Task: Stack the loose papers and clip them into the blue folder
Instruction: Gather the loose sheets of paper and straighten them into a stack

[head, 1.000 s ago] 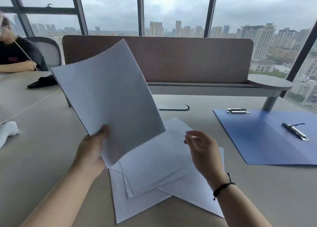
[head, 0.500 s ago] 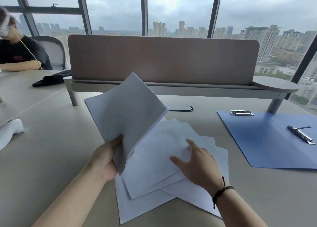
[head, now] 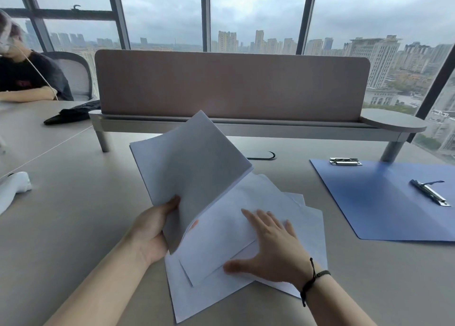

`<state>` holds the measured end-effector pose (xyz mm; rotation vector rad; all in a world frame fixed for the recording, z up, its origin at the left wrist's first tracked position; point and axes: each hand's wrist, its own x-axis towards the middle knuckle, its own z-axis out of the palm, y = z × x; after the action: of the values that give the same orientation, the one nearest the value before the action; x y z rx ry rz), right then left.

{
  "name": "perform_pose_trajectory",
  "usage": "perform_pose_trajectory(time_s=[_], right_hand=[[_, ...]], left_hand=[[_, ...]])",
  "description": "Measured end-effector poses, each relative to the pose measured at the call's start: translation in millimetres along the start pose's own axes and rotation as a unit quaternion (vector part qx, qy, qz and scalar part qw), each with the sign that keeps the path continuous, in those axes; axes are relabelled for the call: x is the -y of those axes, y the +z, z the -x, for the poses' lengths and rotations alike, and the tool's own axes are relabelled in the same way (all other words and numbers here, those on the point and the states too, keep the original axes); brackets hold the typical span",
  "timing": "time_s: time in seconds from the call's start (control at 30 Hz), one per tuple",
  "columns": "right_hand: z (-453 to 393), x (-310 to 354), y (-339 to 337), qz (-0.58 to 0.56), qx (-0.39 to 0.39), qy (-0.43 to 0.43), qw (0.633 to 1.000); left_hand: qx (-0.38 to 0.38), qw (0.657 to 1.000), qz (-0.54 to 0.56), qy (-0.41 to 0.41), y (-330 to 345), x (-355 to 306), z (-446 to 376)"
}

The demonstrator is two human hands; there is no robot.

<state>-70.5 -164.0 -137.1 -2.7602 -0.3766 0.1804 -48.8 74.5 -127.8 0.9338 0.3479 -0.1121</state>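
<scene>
My left hand [head: 152,229] grips a small bundle of white sheets [head: 189,163] by its lower edge and holds it tilted up above the desk. Under it, several loose white papers [head: 305,227] lie fanned out on the desk. My right hand [head: 270,247] rests flat on the top loose sheet, fingers spread and straight. The blue folder [head: 384,200] lies open and flat at the right, apart from the papers. It carries a metal clip [head: 429,195] near its right side and a second metal clip [head: 344,161] at its far edge.
A brown divider panel [head: 231,84] on a grey rail crosses the desk behind the papers. A white object [head: 14,185] and a black cloth [head: 71,113] lie at the left. A person in a black top [head: 27,77] sits at the far left.
The held bundle has come down from high in front of me to just above the pile. My right hand dropped from the air onto the loose papers and lies flat there.
</scene>
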Motion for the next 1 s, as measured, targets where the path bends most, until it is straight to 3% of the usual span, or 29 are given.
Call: perform_pose_trajectory(time_s=[0.13, 0.5, 0.6, 0.83, 0.9, 1.0], right_hand=[[0, 0, 0, 0.016, 0.033, -0.013, 0.999], [0, 0, -11, -0.059, -0.005, -0.056, 0.997], [-2, -3, -9, -0.091, -0.099, -0.04, 0.99], [-10, -3, 0, 0.018, -0.306, -0.031, 0.952], [-8, -3, 0, 0.002, -0.316, 0.0, 0.949], [-10, 1, 3, -0.12, -0.271, 0.026, 0.955]], left_hand=[[0.006, 1.0, -0.004, -0.002, 2, 2, 1], [-0.001, 1.0, -0.012, -0.005, 5, 4, 0], [-0.01, 1.0, -0.014, -0.006, 5, 4, 1], [-0.019, 1.0, -0.016, -0.018, 3, 5, -1], [-0.014, 1.0, -0.011, -0.015, 4, 4, -1], [-0.016, 1.0, -0.006, -0.012, 3, 2, 0]])
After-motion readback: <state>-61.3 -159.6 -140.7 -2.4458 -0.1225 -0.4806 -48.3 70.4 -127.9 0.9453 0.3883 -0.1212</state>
